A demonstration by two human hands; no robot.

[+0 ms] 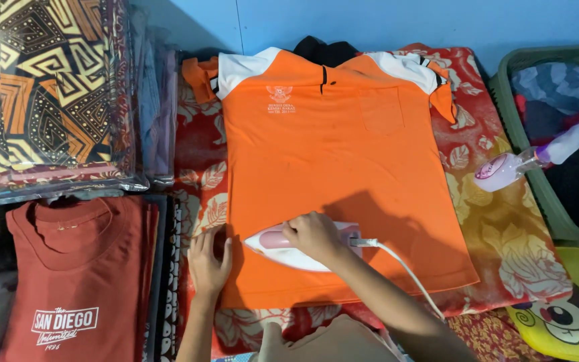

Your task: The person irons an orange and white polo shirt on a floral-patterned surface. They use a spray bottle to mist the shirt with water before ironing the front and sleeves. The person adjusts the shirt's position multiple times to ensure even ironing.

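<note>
Fingers of right hand (pixel 315 236) curled round handle of pink-white iron (pixel 289 249); left hand (pixel 208 263) flat, fingers spread, on hem of smooth orange shirt (pixel 343 167). Iron lies crosswise, tip pointing left. Shirt collar far, on floral cloth (pixel 497 234).

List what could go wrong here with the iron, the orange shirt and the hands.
The left hand presses the orange polo shirt flat right beside the tip of the pink and white iron gripped by the right hand; a forward slide could burn fingers. The iron's white cord trails across the hem and might drag it into creases.
</note>
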